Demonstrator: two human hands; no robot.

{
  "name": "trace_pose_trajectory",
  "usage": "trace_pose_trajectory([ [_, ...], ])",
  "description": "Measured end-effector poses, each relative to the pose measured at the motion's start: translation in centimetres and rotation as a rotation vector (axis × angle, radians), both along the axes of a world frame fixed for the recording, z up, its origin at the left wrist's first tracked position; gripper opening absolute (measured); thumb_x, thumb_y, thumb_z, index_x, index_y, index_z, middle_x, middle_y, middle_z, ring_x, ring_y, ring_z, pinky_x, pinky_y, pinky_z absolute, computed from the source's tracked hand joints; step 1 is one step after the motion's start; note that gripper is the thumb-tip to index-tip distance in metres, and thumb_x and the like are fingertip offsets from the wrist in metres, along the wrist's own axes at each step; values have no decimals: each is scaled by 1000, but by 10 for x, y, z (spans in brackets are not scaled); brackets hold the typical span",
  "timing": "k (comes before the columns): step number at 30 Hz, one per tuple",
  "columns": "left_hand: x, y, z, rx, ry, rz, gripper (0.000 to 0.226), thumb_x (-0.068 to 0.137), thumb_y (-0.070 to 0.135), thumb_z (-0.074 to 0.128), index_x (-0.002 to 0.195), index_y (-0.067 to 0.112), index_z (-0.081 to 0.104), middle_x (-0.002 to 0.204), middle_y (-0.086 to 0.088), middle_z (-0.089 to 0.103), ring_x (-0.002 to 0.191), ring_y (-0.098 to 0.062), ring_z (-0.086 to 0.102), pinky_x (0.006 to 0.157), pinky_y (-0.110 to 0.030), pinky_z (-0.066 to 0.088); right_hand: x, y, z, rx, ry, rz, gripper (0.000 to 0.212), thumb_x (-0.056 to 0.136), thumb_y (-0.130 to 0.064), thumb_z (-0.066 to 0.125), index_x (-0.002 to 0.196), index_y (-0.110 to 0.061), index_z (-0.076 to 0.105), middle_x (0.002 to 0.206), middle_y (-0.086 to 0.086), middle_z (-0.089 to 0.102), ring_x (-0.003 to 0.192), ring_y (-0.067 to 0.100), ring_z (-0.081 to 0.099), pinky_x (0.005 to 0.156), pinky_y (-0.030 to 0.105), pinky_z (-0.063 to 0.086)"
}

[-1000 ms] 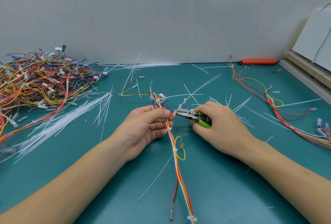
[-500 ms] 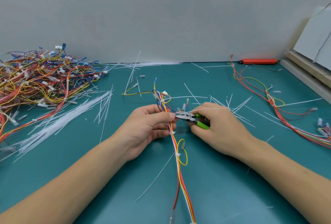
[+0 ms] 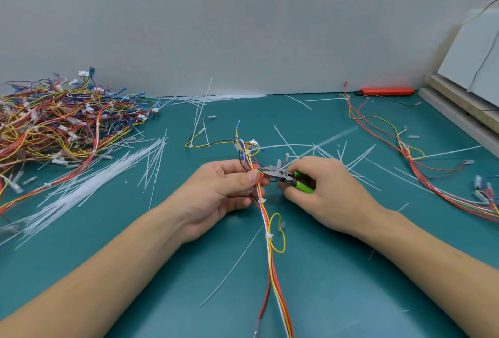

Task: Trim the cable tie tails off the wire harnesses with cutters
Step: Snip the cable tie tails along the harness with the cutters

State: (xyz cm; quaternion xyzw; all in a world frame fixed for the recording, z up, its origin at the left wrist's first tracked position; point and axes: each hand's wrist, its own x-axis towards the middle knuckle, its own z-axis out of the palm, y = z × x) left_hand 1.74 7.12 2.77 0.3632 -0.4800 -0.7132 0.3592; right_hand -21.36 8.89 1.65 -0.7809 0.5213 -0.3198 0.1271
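The wire pile (image 3: 54, 124) runs off the left edge. The harness (image 3: 272, 270) leaves the near edge, and the right hand (image 3: 326, 192) hides most of the cutters' (image 3: 286, 177) handles (blade tips too small to judge).

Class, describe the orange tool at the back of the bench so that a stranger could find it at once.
Start at the teal bench and follow it to the grey wall behind. Near the right end of that back edge lies a long, flat orange tool, pressed against the wall. It is the only solid orange bar there; the red and yellow wires in front of it are thin and looping.
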Motion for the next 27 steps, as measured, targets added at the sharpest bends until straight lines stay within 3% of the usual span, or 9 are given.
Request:
trace_pose_trajectory([
  [2,1,0,-1,-2,4,-8,32,81,23,76,108,6,72,103,-8,76,77,-14,71,63,-19,56,0,0,0,5,-8,-6,12,86,-39,67,84,-28,70,71,-7,60,69,13,54,65,40,49],
  [7,2,-1,-1,-1,12,-24,29,83,24,76,107,8,73,105,-8,75,78,-14,69,64,-20,55,1,-1,0,27,5,-43,43,82,-58,54,77,-17,67,65,1,55,64,20,49,61,44,48],
  [10,2,-1,-1,3,12,-25,24,84,23,75,105,9,75,106,-8,75,78,-13,70,64,-20,55,1,-1,-1,21,11,-57,47,82,-60,54,75,-15,64,62,2,51,60,19,44,57,42,45],
  [16,2,-2,-1,3,0,-24,26,87,23,74,108,8,73,107,-8,75,78,-12,69,65,-20,55,-2,-3,-6,13,12,-71,39,85,-54,60,71,-18,58,60,-4,44,55,15,35,51,36,36],
  [19,2,-1,-1,2,-1,-18,31,88,23,73,112,5,71,107,-8,75,77,-12,68,65,-20,55,-1,-3,-8,8,18,-74,39,84,-59,56,71,-21,58,60,-5,47,56,15,39,52,36,39],
  [23,1,-1,-1,-3,-11,-8,26,88,22,72,108,5,71,105,-9,75,74,-13,68,65,-20,55,0,-3,-6,-19,-10,-28,22,83,-49,62,86,-29,72,74,-12,61,73,11,57,67,35,50],
  [27,1,-1,-1,-4,-12,1,25,86,22,74,105,5,72,103,-10,75,73,-14,68,64,-20,56,-1,-5,-6,-15,-5,3,12,86,-37,70,95,-30,75,85,-9,67,83,14,62,76,41,52],
])
